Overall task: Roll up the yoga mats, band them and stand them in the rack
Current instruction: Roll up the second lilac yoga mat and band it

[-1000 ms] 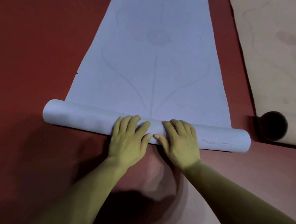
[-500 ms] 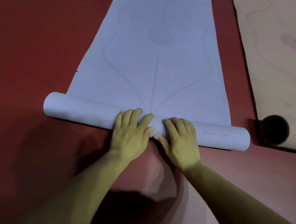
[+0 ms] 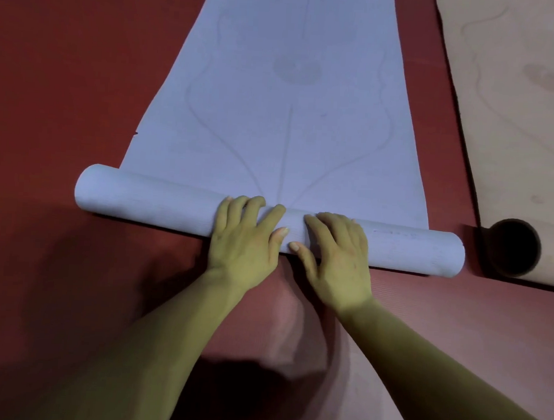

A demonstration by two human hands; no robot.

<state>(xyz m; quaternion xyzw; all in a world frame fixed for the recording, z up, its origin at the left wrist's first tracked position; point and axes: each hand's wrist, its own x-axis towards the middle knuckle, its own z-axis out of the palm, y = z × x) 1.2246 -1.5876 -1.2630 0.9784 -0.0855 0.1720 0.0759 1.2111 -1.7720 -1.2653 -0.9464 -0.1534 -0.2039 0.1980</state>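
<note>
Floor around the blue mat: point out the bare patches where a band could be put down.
Widest bare floor lies left of the blue mat. Another patch lies nearer than its roll, right of the right hand. Crowded: the narrow strip between blue mat and tan mat.

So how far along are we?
Done: nothing finished. In hand: left hand and right hand press the blue mat, rolled only at its near end. Left: finish it, roll the part-rolled tan mat, band both, rack them; no bands or rack visible.

We see red floor (image 3: 67, 67) w/ lavender yoga mat (image 3: 285, 113) part-rolled under our grip, tan mat (image 3: 517, 127) just right of it, also part-rolled.
</note>
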